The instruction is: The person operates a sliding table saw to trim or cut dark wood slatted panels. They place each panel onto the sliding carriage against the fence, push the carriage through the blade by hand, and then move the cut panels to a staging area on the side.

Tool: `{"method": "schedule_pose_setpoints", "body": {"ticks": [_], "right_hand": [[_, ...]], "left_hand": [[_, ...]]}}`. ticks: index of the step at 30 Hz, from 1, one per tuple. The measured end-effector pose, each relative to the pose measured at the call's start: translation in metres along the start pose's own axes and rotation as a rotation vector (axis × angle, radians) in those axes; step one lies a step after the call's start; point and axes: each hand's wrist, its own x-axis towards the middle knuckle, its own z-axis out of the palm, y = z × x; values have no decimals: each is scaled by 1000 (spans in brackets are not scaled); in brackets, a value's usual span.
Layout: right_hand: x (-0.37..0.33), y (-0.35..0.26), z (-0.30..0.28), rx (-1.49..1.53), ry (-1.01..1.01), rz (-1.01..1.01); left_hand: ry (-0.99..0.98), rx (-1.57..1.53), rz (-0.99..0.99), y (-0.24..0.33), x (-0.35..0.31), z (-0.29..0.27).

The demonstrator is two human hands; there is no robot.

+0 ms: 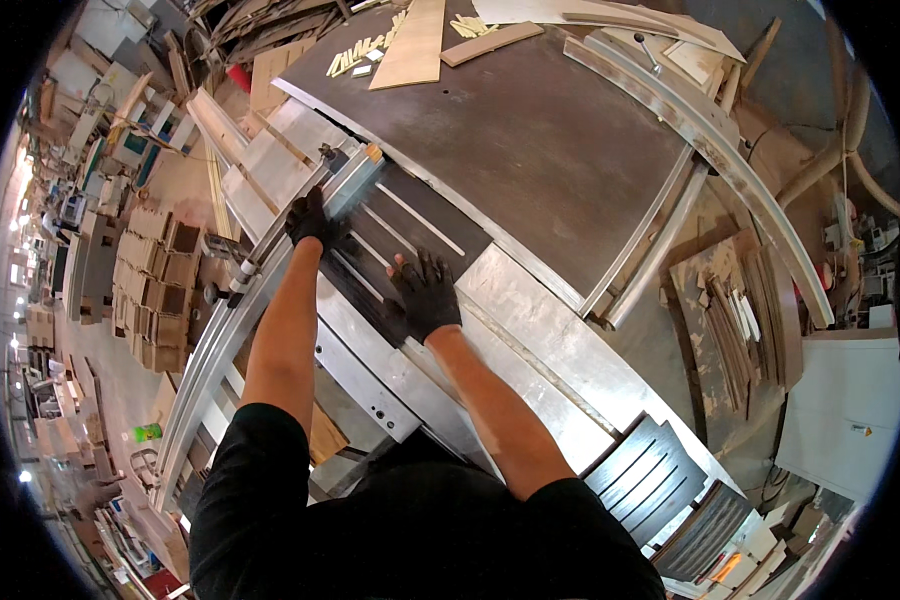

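A dark board with several long pale slots [415, 215] lies on the metal sliding table [530, 330] of a panel saw. My right hand [425, 295], in a black glove, rests on the board's near part with its fingers spread; some bare fingertips show. At the board's left end, my gloved left hand [308, 217] is curled over the metal fence [355, 180]. What lies under its fingers is partly hidden. A small wooden block [374, 153] sits at the fence's far end.
A similar slotted dark board [648, 465] lies at the near right, beside a stack of dark boards [705, 530]. Yellowish offcuts [365, 52] and wood strips [492, 44] lie on the saw's dark table [510, 130]. A curved metal rail [730, 160] borders its right side. Stacked boards [155, 290] stand left.
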Motion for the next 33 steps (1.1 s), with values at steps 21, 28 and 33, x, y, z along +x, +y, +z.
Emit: {"method": "schedule_pose_setpoints", "body": {"ticks": [21,28,33], "right_hand": [[1,-7,-6,-20,-74,-23],[0,-4,-4,-37,-73,-32],[1,-7,-4,-96,-113,-35]], "left_hand": [[-133,-38,-80,22,-25,-44],[-144,-91,-54,21,-25,-42],[-153,-90,-54,18,-23,-47]]}}
